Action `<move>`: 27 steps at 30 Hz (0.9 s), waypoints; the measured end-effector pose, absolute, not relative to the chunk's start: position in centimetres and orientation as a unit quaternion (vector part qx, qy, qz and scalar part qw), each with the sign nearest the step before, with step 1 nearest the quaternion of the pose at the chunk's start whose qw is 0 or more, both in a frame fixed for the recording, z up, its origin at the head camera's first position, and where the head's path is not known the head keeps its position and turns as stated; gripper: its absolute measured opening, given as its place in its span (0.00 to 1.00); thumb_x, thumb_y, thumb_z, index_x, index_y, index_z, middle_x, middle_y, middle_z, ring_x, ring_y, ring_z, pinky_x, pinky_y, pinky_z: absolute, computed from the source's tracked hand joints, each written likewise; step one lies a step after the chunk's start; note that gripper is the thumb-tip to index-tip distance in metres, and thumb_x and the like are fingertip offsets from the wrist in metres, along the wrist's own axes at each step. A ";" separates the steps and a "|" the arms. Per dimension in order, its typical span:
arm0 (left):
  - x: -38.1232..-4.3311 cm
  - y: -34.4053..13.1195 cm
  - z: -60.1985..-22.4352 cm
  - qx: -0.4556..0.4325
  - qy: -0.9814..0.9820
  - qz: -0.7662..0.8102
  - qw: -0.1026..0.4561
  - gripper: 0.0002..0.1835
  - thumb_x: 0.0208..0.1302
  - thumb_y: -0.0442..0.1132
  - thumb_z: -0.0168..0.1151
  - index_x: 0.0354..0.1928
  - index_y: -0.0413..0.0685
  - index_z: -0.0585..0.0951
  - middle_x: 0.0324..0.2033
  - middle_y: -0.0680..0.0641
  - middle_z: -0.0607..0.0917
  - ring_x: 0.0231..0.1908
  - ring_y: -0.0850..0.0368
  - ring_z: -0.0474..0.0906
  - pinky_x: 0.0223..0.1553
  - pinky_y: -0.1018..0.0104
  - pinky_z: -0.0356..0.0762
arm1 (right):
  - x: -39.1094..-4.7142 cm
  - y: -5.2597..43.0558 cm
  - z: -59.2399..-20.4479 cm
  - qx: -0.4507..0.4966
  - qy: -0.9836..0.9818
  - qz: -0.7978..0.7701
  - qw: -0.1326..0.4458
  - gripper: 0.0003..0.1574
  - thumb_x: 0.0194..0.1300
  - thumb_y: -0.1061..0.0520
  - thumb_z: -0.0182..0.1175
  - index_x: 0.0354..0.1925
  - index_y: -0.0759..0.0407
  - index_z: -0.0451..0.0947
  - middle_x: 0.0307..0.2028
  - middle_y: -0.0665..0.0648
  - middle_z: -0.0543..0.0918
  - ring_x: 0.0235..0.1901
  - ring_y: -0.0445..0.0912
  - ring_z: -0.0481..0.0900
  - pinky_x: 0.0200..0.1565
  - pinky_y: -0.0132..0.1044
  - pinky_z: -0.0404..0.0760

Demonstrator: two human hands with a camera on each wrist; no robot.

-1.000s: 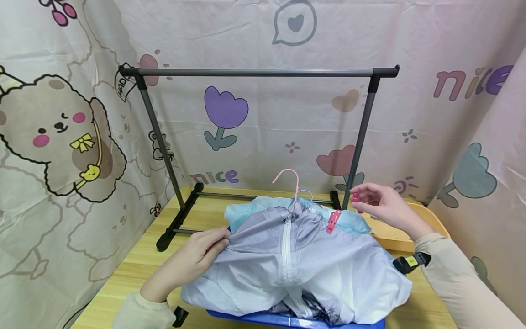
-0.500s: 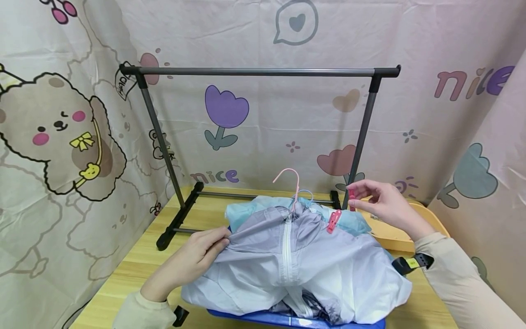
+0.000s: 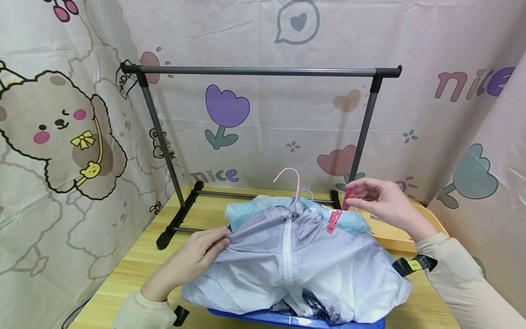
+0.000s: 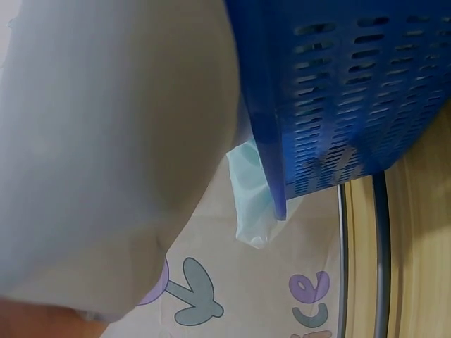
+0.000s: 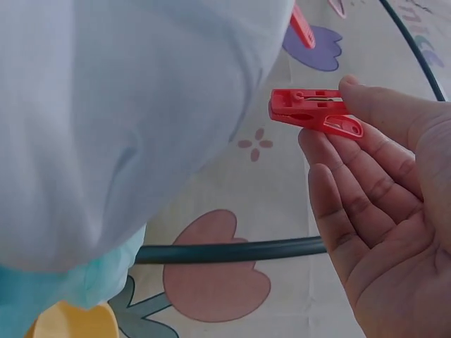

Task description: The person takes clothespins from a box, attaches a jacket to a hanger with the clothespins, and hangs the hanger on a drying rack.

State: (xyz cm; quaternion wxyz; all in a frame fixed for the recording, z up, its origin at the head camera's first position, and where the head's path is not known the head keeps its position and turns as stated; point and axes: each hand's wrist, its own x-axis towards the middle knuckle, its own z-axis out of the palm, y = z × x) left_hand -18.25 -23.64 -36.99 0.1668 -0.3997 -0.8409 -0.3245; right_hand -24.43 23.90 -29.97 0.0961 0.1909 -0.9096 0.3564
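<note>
A grey and white zip jacket on a pink hanger lies over a blue basket. My left hand pinches the jacket at its left shoulder; the left wrist view hides most of that hand behind fabric. To the right, my right hand holds a red clothespin between thumb and fingers, apart from the cloth. Another red clothespin is clipped on the jacket right of the zip. Light blue clothing lies behind it, with a blue hanger hook showing.
A dark metal clothes rack stands behind the basket on the wooden table. An orange-yellow tray sits at the right, partly behind my right arm. A printed curtain surrounds the table.
My right hand has moved slightly left and up with the red clothespin, which now shows more clearly at the fingertips. The left hand and jacket have stayed put.
</note>
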 end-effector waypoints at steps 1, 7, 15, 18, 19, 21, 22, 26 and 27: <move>-18.2 -23.6 -37.0 -0.400 -0.841 -0.324 0.167 0.13 0.80 0.29 0.56 0.45 0.60 0.79 0.29 0.62 0.73 0.30 0.72 0.69 0.32 0.75 0.72 | -24.3 23.8 -29.9 0.193 -0.909 0.356 0.099 0.25 0.69 0.53 0.75 0.61 0.57 0.83 0.45 0.56 0.91 0.39 0.35 0.87 0.41 0.27 0.84; -18.1 -23.6 -36.9 -0.403 -0.838 -0.327 0.169 0.13 0.80 0.28 0.56 0.45 0.60 0.79 0.29 0.61 0.73 0.30 0.72 0.68 0.31 0.75 0.71 | -23.6 22.7 -29.3 0.204 -0.902 0.362 0.116 0.23 0.69 0.52 0.76 0.59 0.54 0.84 0.45 0.55 0.92 0.40 0.33 0.87 0.38 0.29 0.83; -18.0 -23.7 -36.9 -0.402 -0.838 -0.327 0.170 0.13 0.80 0.28 0.56 0.44 0.60 0.78 0.28 0.61 0.71 0.29 0.73 0.67 0.30 0.75 0.71 | -22.4 21.1 -28.3 0.239 -0.892 0.364 0.123 0.22 0.68 0.55 0.76 0.58 0.52 0.85 0.44 0.52 0.93 0.42 0.33 0.88 0.46 0.26 0.85; -17.9 -23.7 -36.9 -0.403 -0.837 -0.328 0.172 0.13 0.80 0.28 0.56 0.44 0.60 0.78 0.28 0.61 0.71 0.29 0.73 0.67 0.30 0.75 0.71 | -22.1 20.6 -28.2 0.254 -0.886 0.367 0.128 0.21 0.68 0.56 0.76 0.57 0.52 0.85 0.44 0.51 0.93 0.43 0.33 0.88 0.46 0.25 0.84; -17.9 -23.7 -36.9 -0.403 -0.837 -0.328 0.173 0.13 0.80 0.28 0.56 0.44 0.60 0.78 0.28 0.61 0.71 0.29 0.73 0.67 0.30 0.75 0.71 | -22.1 20.5 -28.1 0.257 -0.884 0.369 0.127 0.20 0.68 0.57 0.76 0.57 0.52 0.85 0.44 0.51 0.93 0.43 0.33 0.89 0.46 0.25 0.85; -17.9 -23.7 -36.9 -0.404 -0.836 -0.328 0.174 0.14 0.80 0.28 0.56 0.44 0.60 0.78 0.28 0.61 0.71 0.29 0.73 0.67 0.30 0.75 0.71 | -21.9 20.2 -28.0 0.263 -0.881 0.374 0.125 0.20 0.68 0.57 0.76 0.56 0.52 0.85 0.44 0.51 0.93 0.43 0.34 0.89 0.46 0.25 0.85; -17.9 -23.7 -36.8 -0.405 -0.835 -0.328 0.175 0.14 0.80 0.28 0.56 0.44 0.59 0.78 0.28 0.61 0.71 0.29 0.73 0.67 0.30 0.75 0.71 | -21.9 20.1 -28.0 0.266 -0.879 0.375 0.124 0.20 0.68 0.57 0.76 0.56 0.52 0.85 0.44 0.50 0.93 0.43 0.34 0.89 0.46 0.25 0.85; -17.9 -23.7 -36.7 -0.409 -0.832 -0.330 0.177 0.13 0.80 0.28 0.56 0.44 0.59 0.79 0.28 0.61 0.72 0.29 0.73 0.67 0.30 0.75 0.71 | -21.5 19.4 -27.8 0.273 -0.876 0.378 0.121 0.19 0.67 0.56 0.77 0.55 0.50 0.85 0.44 0.49 0.93 0.44 0.35 0.89 0.46 0.26 0.85; -17.9 -23.7 -36.7 -0.410 -0.832 -0.330 0.177 0.13 0.80 0.28 0.56 0.45 0.59 0.79 0.28 0.61 0.72 0.29 0.73 0.67 0.30 0.75 0.71 | -21.5 19.2 -27.7 0.274 -0.875 0.379 0.123 0.19 0.67 0.56 0.77 0.54 0.50 0.85 0.44 0.49 0.93 0.43 0.35 0.89 0.46 0.27 0.85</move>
